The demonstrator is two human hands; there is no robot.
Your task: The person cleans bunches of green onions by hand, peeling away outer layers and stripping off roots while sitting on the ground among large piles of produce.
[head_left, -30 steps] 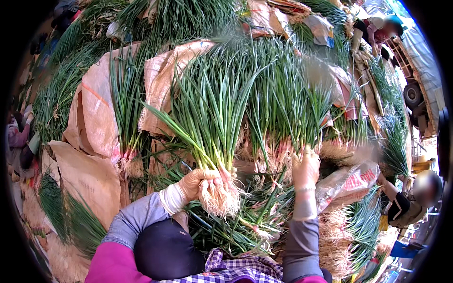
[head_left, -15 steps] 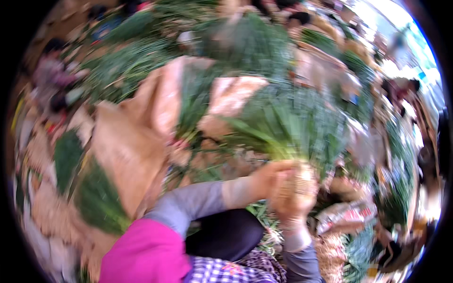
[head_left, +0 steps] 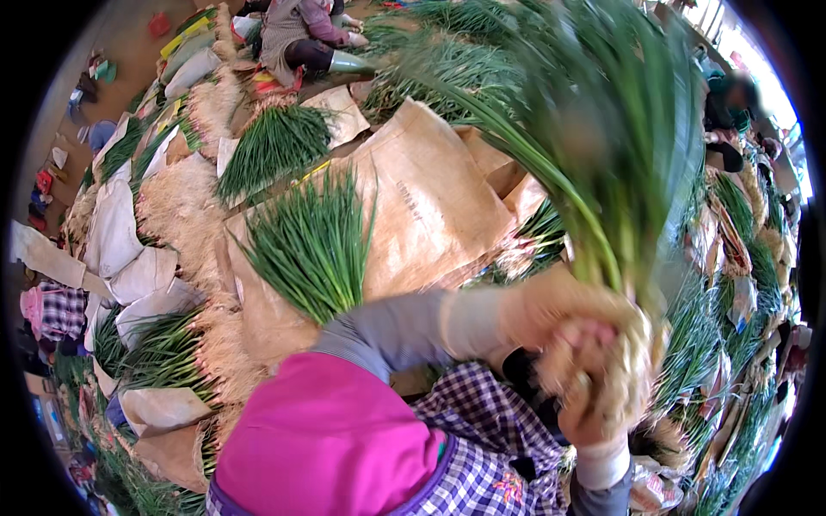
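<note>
A large bunch of green onions (head_left: 624, 172) stands up from my two hands, its long leaves fanning toward the upper right and smeared by motion. My left hand (head_left: 559, 310), closed, grips the pale stems near their lower end. Just below it, my right hand (head_left: 602, 387) is also closed round the bottom of the bunch. Blur hides where the single fingers lie. To the left of my hands, another bunch of green onions (head_left: 310, 249) lies spread on a brown sack (head_left: 430, 206).
Long rows of green onions with pale roots (head_left: 228, 327) and white sacks (head_left: 112, 228) fill the left. A seated person (head_left: 297, 34) in boots is at the far side. More green onions (head_left: 688, 344) lie at the right, near another blurred person (head_left: 731, 103).
The view has swung left. Both hands, still round the green onions, now appear farther right and closer, with the leaves larger and more upright.
</note>
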